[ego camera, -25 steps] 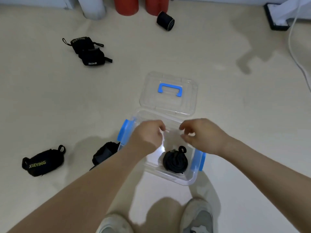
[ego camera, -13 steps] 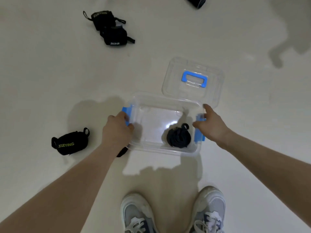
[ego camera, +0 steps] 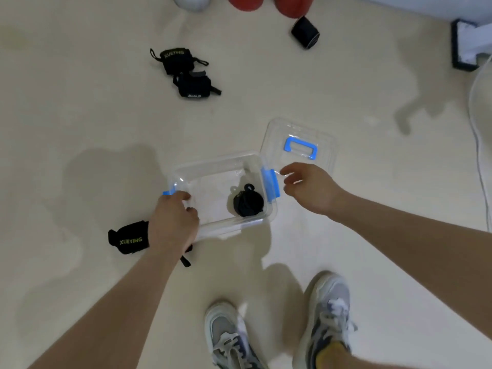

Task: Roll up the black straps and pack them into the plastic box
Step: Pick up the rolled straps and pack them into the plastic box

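The clear plastic box (ego camera: 213,163) with blue latches sits open on the floor, one rolled black strap (ego camera: 248,203) inside at its right end. Its clear lid (ego camera: 323,141) with a blue handle lies behind it to the right. My left hand (ego camera: 174,221) grips the box's left end by the rim. My right hand (ego camera: 310,189) hovers just right of the right blue latch, fingers loosely curled, holding nothing. A black strap marked XUEYING (ego camera: 129,238) lies left of my left wrist, and another is mostly hidden beneath that wrist (ego camera: 186,260).
Two more black straps (ego camera: 175,59) (ego camera: 195,87) lie together at the back left, and a rolled one (ego camera: 305,32) at the back. Red cylinders (ego camera: 290,5) stand along the top edge. A white cable (ego camera: 479,155) runs down the right. My shoes (ego camera: 323,310) are below.
My right hand has let go of the box's right latch and drawn slightly away. My left hand still holds the left end. The box has turned a little against the lid.
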Demonstrator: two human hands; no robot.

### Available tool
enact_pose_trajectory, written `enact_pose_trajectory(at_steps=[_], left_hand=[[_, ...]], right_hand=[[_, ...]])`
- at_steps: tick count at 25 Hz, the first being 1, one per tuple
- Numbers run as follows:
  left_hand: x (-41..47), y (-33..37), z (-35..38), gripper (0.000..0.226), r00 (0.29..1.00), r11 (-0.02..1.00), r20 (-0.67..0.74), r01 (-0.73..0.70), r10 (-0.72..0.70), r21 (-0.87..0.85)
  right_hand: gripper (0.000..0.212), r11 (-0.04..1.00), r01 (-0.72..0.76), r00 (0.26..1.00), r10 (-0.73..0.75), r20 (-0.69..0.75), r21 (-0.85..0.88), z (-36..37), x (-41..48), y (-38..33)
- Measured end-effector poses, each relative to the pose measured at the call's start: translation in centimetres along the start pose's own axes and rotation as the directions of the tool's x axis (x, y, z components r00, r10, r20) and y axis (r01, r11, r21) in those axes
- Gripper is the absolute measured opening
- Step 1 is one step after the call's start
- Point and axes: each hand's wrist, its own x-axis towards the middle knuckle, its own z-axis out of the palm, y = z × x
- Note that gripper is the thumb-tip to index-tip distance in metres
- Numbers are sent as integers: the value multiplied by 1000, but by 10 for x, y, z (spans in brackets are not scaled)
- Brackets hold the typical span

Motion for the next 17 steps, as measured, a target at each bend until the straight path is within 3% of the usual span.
enact_pose_trajectory(at_steps=[3,8,10,14,17], left_hand=[[-17,51,3,24,997,997,54,-54,57,-49],[2,132,33,33,984,989,102,-149,147,12],[20,168,44,40,984,989,110,-146,143,15],[57,241,65,34,982,987,102,-163,162,6],[81,280,84,38,971,982,149,-186,187,-22]], right_hand=[[32,993,19,1000,-18,4,-113,-35,-1,5],[33,974,120,993,-117,26,-194,-87,48,27],[34,955,170,985,-161,58,-244,-113,73,35],[38,916,247,968,-220,117,-317,-167,125,49],[47,929,228,973,-207,101,-292,-192,160,60]])
